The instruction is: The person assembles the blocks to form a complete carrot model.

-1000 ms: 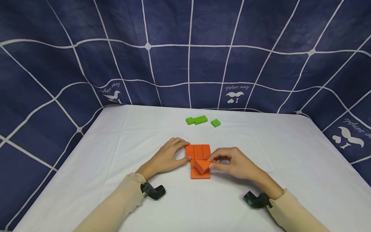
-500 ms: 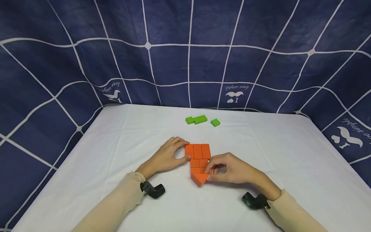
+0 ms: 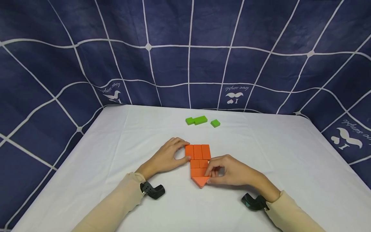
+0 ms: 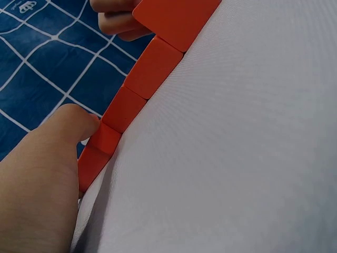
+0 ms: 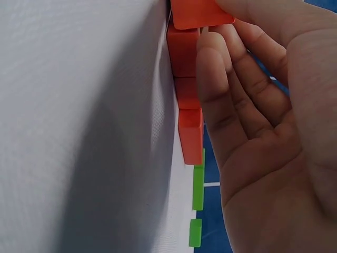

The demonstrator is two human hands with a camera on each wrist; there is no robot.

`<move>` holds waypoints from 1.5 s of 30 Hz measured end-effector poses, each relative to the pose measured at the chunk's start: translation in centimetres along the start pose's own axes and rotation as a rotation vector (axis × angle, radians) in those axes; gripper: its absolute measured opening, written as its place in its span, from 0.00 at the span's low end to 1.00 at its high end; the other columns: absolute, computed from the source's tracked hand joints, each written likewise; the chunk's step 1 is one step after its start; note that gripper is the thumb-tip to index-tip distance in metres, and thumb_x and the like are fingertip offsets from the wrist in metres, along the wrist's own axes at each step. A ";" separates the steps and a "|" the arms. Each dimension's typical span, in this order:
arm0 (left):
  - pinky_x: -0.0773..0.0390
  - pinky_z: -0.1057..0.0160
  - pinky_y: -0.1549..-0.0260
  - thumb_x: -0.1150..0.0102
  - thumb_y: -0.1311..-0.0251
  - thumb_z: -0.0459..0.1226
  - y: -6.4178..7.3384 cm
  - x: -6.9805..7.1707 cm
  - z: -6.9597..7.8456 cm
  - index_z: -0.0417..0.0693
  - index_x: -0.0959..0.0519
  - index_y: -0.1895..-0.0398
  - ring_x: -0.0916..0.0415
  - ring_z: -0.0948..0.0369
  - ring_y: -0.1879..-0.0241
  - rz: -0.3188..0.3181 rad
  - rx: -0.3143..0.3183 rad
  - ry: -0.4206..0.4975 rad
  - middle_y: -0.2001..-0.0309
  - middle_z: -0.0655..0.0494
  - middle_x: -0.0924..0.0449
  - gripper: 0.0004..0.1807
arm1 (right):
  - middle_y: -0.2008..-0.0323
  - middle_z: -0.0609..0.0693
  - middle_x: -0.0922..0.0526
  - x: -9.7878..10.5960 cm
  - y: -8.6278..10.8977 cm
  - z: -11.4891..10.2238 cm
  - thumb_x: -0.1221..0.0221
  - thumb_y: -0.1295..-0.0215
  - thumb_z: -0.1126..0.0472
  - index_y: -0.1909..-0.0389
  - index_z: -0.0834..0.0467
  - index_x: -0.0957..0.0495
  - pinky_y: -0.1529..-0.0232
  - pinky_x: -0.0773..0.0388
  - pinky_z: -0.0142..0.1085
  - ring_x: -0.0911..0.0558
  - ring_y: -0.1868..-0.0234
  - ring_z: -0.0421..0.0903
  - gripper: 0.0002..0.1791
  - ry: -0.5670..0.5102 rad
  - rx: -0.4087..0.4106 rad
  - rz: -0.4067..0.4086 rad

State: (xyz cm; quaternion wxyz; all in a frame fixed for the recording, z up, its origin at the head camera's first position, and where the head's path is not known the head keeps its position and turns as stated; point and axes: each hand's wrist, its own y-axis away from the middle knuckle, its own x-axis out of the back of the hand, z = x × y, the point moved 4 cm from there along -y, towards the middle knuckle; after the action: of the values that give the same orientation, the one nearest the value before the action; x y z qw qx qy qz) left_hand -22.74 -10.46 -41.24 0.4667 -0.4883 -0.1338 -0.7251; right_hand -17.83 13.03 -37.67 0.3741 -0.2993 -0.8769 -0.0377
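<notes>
Orange blocks lie joined on the white tabletop: a row of three upright rectangles (image 3: pixel 197 151), two smaller blocks (image 3: pixel 195 163) below it, then a wide block (image 3: pixel 197 172). At the near end, a triangular block (image 3: pixel 200 181) points toward the person, its long side against the wide block. My right hand (image 3: pixel 233 170) pinches its right side between thumb and fingers; the right wrist view shows the thumb on the triangular block (image 5: pixel 199 12). My left hand (image 3: pixel 166 157) rests at the left of the far row, thumb (image 4: pixel 79 122) and fingertips touching the leftmost rectangle.
Beyond the orange shape lie a small green block (image 3: pixel 189 121) touching a longer green block (image 3: pixel 200 120), and a separate green square (image 3: pixel 215 123). A dark blue gridded curtain (image 3: pixel 168 64) hangs along the table's far edge.
My right hand has brought the triangular block from above the middle of the shape toward the person and lowered it flat against the near end. My left hand has stayed in place.
</notes>
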 end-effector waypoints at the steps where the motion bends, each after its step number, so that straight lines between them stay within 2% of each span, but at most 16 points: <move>1: 0.30 0.50 0.32 0.36 0.35 0.55 0.0 0.0 0.0 0.51 0.22 0.34 0.29 0.57 0.38 0.000 0.002 0.001 0.40 0.57 0.22 0.30 | 0.69 0.38 0.17 0.0 0.0 0.0 0.29 0.36 0.58 0.62 0.45 0.15 0.65 0.18 0.32 0.20 0.67 0.33 0.06 0.004 -0.002 0.000; 8: 0.29 0.51 0.32 0.36 0.35 0.55 0.0 0.1 0.0 0.51 0.22 0.35 0.29 0.58 0.39 0.004 -0.005 -0.001 0.40 0.58 0.22 0.30 | 0.69 0.37 0.18 0.0 0.0 0.1 0.29 0.36 0.57 0.62 0.44 0.16 0.65 0.18 0.32 0.21 0.67 0.33 0.06 0.025 -0.014 0.003; 17: 0.29 0.52 0.33 0.35 0.36 0.54 -0.1 0.0 0.0 0.50 0.22 0.35 0.29 0.58 0.39 0.007 -0.009 0.007 0.41 0.57 0.22 0.30 | 0.66 0.37 0.18 0.1 0.1 0.2 0.28 0.37 0.60 0.59 0.45 0.16 0.63 0.17 0.32 0.20 0.66 0.33 0.09 0.015 -0.036 -0.025; 24: 0.29 0.52 0.33 0.35 0.36 0.53 0.0 0.1 0.1 0.50 0.22 0.35 0.29 0.58 0.39 0.009 -0.010 0.008 0.41 0.57 0.22 0.30 | 0.62 0.41 0.15 0.5 0.1 0.0 0.28 0.36 0.56 0.57 0.48 0.15 0.62 0.17 0.33 0.19 0.65 0.36 0.09 -0.011 -0.018 -0.008; 29: 0.29 0.51 0.33 0.35 0.36 0.54 0.0 0.1 0.0 0.50 0.22 0.35 0.29 0.58 0.39 0.000 -0.005 0.003 0.41 0.57 0.22 0.30 | 0.58 0.41 0.13 1.4 -0.1 0.4 0.31 0.32 0.55 0.54 0.50 0.14 0.61 0.17 0.33 0.19 0.63 0.37 0.09 0.032 -0.018 0.099; 37: 0.29 0.51 0.33 0.36 0.35 0.55 -0.1 0.1 0.0 0.51 0.22 0.35 0.29 0.58 0.39 0.000 0.001 -0.001 0.41 0.58 0.22 0.30 | 0.59 0.41 0.13 3.4 -0.5 1.6 0.32 0.33 0.63 0.54 0.54 0.14 0.55 0.16 0.33 0.17 0.61 0.38 0.08 0.087 -0.027 0.283; 45: 0.29 0.51 0.33 0.36 0.35 0.55 0.1 0.1 0.0 0.51 0.22 0.34 0.29 0.57 0.39 -0.005 0.013 -0.004 0.40 0.56 0.23 0.30 | 0.57 0.48 0.12 5.5 -1.8 4.1 0.32 0.33 0.65 0.52 0.61 0.14 0.52 0.15 0.36 0.16 0.58 0.42 0.11 0.163 -0.165 0.453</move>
State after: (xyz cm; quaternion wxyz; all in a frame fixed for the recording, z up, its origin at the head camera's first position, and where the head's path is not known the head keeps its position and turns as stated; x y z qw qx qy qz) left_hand -22.61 -10.58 -41.21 0.4678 -0.4863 -0.1407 -0.7245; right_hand -24.44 15.52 -36.59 0.4168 -0.5135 -0.7485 -0.0482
